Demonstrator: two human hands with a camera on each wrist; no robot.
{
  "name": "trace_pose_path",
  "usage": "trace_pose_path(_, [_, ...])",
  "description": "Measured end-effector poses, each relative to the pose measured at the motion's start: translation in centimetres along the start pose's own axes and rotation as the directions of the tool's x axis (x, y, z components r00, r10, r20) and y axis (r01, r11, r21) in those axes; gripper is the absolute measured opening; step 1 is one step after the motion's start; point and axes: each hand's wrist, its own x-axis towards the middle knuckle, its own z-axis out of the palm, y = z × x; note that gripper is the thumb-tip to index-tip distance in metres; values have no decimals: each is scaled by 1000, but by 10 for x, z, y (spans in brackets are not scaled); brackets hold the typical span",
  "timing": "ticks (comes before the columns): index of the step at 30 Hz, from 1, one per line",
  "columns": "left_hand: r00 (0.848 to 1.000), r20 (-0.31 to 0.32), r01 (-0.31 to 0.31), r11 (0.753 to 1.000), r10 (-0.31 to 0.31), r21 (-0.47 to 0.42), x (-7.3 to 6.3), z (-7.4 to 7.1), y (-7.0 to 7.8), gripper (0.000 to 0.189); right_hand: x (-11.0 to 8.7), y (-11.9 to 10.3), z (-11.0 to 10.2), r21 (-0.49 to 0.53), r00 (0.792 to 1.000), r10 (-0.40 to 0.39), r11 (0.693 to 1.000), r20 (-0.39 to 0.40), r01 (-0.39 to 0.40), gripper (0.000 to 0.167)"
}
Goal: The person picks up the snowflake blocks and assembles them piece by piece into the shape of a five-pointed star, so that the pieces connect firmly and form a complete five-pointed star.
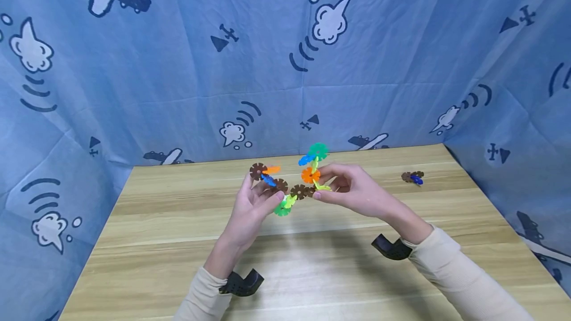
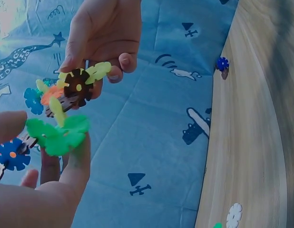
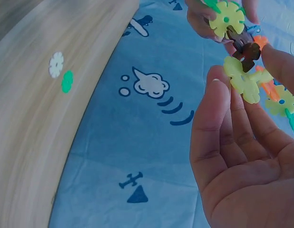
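A chain of slotted plastic flower discs (image 1: 299, 191), in brown, blue, orange, yellow and green, stretches between both hands above the table. My left hand (image 1: 250, 212) grips its left part; in the left wrist view a bright green disc (image 2: 59, 135) lies between thumb and fingers. With thumb and fingertips my right hand (image 1: 357, 189) pinches the right part, close to a yellow disc (image 3: 244, 84) and a brown disc (image 2: 78, 87). Above that grip an orange disc (image 1: 310, 175) and a teal-green disc (image 1: 318, 151) stick up. Fingers partly hide the joints.
On the wooden table (image 1: 178, 241), a small cluster of brown discs and a blue disc (image 1: 417, 180) lies at the right. A white disc (image 3: 56, 64) and a green disc (image 3: 67, 81) also lie on the tabletop. Blue printed cloth (image 1: 267, 63) hangs behind the table and at its sides.
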Motion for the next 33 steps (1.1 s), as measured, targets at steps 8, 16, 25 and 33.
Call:
trace_pose_path(8, [1000,24,-18,1000,19,-5,-1,1,2,35,-5,3,0,-29,999,-35,999,8,35,41])
trace_pose_path(16, [997,52,-60,995,55,82,-4,-2,11,38,-8,10,1,30,997,-77,997,29,76,39])
trace_pose_path(25, [993,80,-96,985,85,143,-3,-7,20,39,-8,12,-5,-80,986,-96,991,133,108,51])
trace_pose_path(33, [991,57,-127,980,120,154,-4,-10,27,40,24,29,8,-453,989,66,892,134,2,35])
